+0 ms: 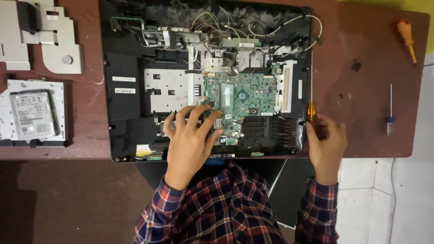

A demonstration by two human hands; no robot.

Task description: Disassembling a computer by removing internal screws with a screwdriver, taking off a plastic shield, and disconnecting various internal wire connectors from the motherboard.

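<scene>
An opened black all-in-one computer chassis [126, 95] lies flat on a dark red table [361, 90]. Its green circuit board [246, 95] sits in the middle, with loose wires [226, 27] above it. My left hand [190, 140] rests with spread fingers on the lower left edge of the board and holds nothing. At the chassis's right edge, my right hand [326, 142] grips the amber handle of a long screwdriver [311, 97], whose shaft points away from me along that edge.
A hard drive [31, 115] in a metal bracket lies at the left. Grey metal shield plates [54, 40] lie at the far left corner. An orange-handled screwdriver [407, 38] and a thin blue-handled one [390, 113] lie on the table's right side.
</scene>
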